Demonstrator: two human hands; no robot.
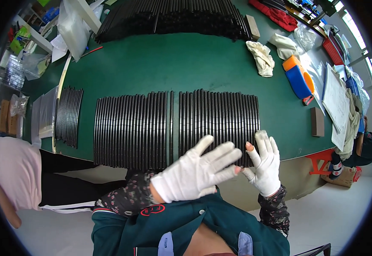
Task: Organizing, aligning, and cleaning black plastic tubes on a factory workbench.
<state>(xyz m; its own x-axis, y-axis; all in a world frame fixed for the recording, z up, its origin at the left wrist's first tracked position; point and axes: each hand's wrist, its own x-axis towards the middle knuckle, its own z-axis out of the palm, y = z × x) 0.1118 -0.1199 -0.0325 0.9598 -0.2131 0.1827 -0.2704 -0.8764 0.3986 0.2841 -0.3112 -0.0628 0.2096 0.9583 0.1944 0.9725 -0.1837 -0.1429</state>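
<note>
Nearest to us, our left hand (194, 173) in its white glove is spread wide with fingers fanned, holding nothing and hovering at the near edge of the right-hand batch of black rods (218, 123). Just to the right of that batch's near corner, our right hand (265, 164) is also open, its fingers resting flat on the outermost rod ends and gripping none. The batch lies side by side at the near rim of the green table (173, 64); we judge the rods thin, stiff, light and smooth, prone to roll or slip under cotton gloves, so best pressed together from both outer flanks or lifted at the overhanging near ends. Left of the batch sits a second batch (130, 128), narrowly apart. Beyond the batch, bare green surface leaves room before the far stack of rods (173, 19).
</note>
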